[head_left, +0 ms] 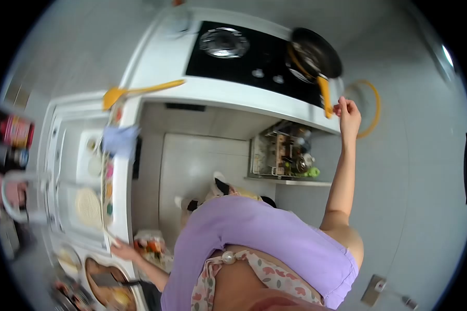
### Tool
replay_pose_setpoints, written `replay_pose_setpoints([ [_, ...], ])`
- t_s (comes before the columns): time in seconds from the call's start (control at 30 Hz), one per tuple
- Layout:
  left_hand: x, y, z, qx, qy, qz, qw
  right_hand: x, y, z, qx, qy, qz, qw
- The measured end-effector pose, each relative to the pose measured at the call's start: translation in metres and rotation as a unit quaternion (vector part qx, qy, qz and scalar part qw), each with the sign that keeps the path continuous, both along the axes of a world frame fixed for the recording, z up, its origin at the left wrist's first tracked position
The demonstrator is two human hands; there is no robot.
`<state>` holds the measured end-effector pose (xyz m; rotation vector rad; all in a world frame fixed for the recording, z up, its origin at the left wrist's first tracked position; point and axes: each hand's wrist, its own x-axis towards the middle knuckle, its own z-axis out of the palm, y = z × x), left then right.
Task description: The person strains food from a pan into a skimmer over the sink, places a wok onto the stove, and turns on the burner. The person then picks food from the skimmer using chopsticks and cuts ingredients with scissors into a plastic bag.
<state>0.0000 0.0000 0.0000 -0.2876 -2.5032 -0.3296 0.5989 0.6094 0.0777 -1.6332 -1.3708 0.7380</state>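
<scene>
The white countertop [161, 59] runs round two sides, with the white sink [70, 155] in its left stretch and the black gas cooktop [267, 49] in its far one. Below the cooktop an open drawer [285, 181] shows its rack of bottles and jars. The dark frying pan [323, 49] sits over the right burner, its yellow handle pointing back toward the counter's front edge. A cutting board [96, 265] bearing a knife [106, 280] lies at lower left. A yellow spatula [140, 90] lies across the counter corner, just beyond a blue cloth [120, 141] draped over the sink's edge. The right hand [349, 114] has its fingers bent inward at the pan handle's tip; I cannot tell whether they grip it. The left hand [123, 250] pinches the handle end of a cream ribbed utensil [90, 208], whose head is over the sink.
</scene>
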Motion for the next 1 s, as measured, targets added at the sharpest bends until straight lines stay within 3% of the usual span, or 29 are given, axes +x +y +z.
replay_pose_setpoints([
  [0.07,-0.029,-0.004,0.016,0.001,-0.006,0.005,1.000,0.018,-0.012,-0.009,-0.029,-0.171,-0.082,0.982],
  [0.1,0.072,0.060,-0.060,0.050,-0.063,0.008,0.997,0.134,0.057,0.013,-0.034,-0.276,-0.101,0.955],
  [0.13,0.137,0.129,-0.131,0.101,-0.141,0.021,0.985,0.186,0.108,0.073,-0.034,-0.338,-0.103,0.935],
  [0.17,0.139,0.126,-0.129,0.095,-0.159,0.012,0.983,0.199,0.120,0.065,-0.099,-0.353,-0.083,0.926],
  [0.23,0.140,0.129,-0.124,0.096,-0.170,0.012,0.981,0.198,0.152,0.040,-0.195,-0.173,-0.015,0.965],
  [0.3,0.136,0.126,-0.120,0.091,-0.175,0.020,0.980,0.188,0.183,0.013,-0.237,-0.110,0.006,0.965],
  [0.37,0.134,0.128,-0.114,0.093,-0.185,0.029,0.978,0.174,0.212,-0.006,-0.286,0.061,0.019,0.956],
  [0.43,0.131,0.129,-0.110,0.099,-0.199,0.038,0.974,0.169,0.228,-0.019,-0.313,0.243,0.061,0.916],
  [0.5,0.132,0.132,-0.109,0.103,-0.194,0.033,0.975,0.165,0.244,-0.024,-0.315,0.423,0.129,0.839],
  [0.57,0.128,0.127,-0.107,0.114,-0.199,0.014,0.973,0.162,0.249,-0.022,-0.310,0.473,0.106,0.818],
  [0.63,0.125,0.124,-0.105,0.112,-0.209,0.010,0.971,0.162,0.257,-0.029,-0.338,0.544,0.151,0.753],
  [0.83,0.124,0.122,-0.108,0.094,-0.183,0.016,0.979,0.143,0.260,-0.033,-0.335,0.591,0.130,0.722],
  [1.0,0.122,0.120,-0.107,0.053,-0.190,0.038,0.980,0.148,0.247,-0.030,-0.305,0.559,0.167,0.753],
])
